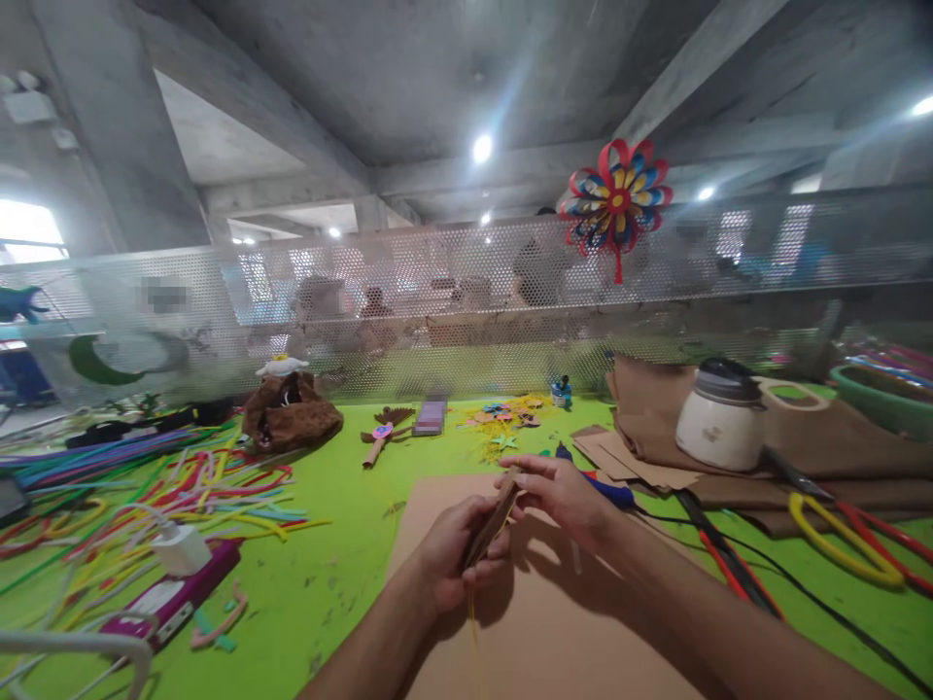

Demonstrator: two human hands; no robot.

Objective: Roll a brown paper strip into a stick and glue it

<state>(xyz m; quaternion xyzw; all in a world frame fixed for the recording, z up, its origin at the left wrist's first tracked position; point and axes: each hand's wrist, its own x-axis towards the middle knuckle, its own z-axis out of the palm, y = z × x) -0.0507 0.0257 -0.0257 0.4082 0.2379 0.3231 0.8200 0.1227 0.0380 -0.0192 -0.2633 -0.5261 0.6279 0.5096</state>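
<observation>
A narrow folded brown piece [491, 520] is held tilted over a tan sheet [437, 661] on the green table. My left hand [466, 544] is wrapped round its lower part. The fingertips of my right hand [550, 491] pinch its upper end. A thin yellow strand [472, 617] hangs below my left hand. Just beyond my right hand lies a blue-handled tool [612, 491] with a black cord, partly hidden by that hand.
Colored strips [219, 481] and a purple power strip [175, 593] lie left. Behind are a brown bag [292, 413], a brown figure [380, 434] and small cutouts [510, 413]. Right: brown cloth [641, 399], a white kettle [718, 418], yellow-handled scissors [838, 549].
</observation>
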